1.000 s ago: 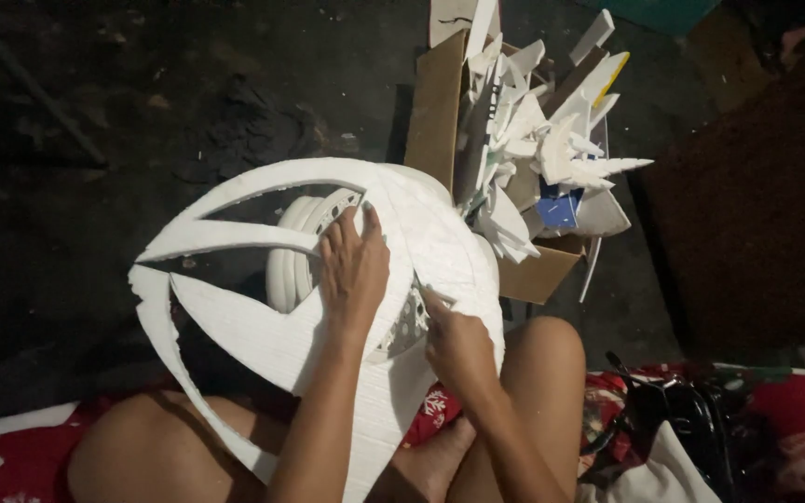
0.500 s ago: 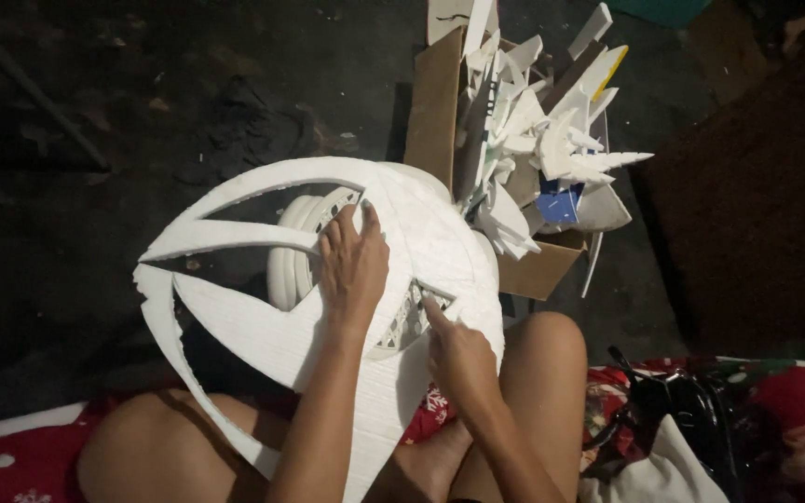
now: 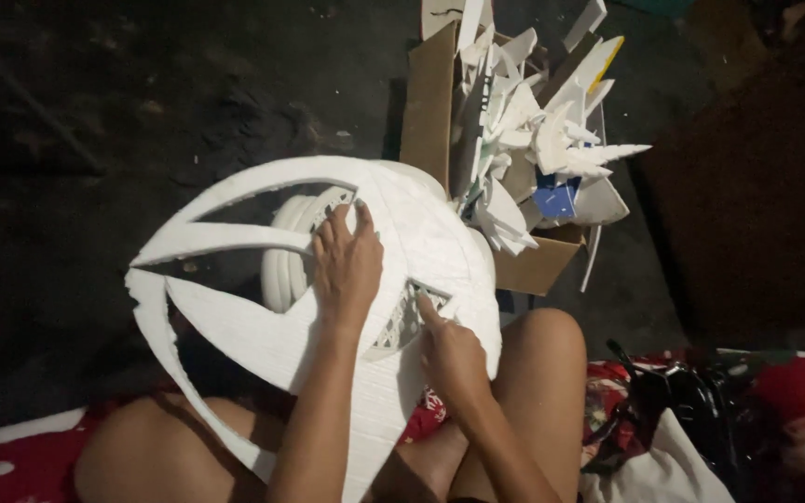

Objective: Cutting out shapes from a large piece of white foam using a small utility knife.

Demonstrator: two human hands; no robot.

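Right now I see my left hand (image 3: 348,265) lying flat and open, fingers spread, palm pressed on top of the white foam cutout (image 3: 263,331). My right hand (image 3: 451,349) is loosely curled with its forefinger stretched out, the tip touching the edge of a small patterned opening in the foam; it grips nothing that I can make out. The foam cutout is a big rounded sheet with long curved slots cut through it, resting across my bare knees and reaching out over the dark floor (image 3: 95,121). Under its far side a white ribbed ring-shaped piece (image 3: 288,256) shows through one slot. Just beyond the sheet stands a cardboard box (image 3: 538,265) crammed with pointed white foam offcuts (image 3: 552,140), one small blue scrap among them. Red spotted cloth (image 3: 11,466) lies under my legs, and a black bag (image 3: 691,401) sits to my right.
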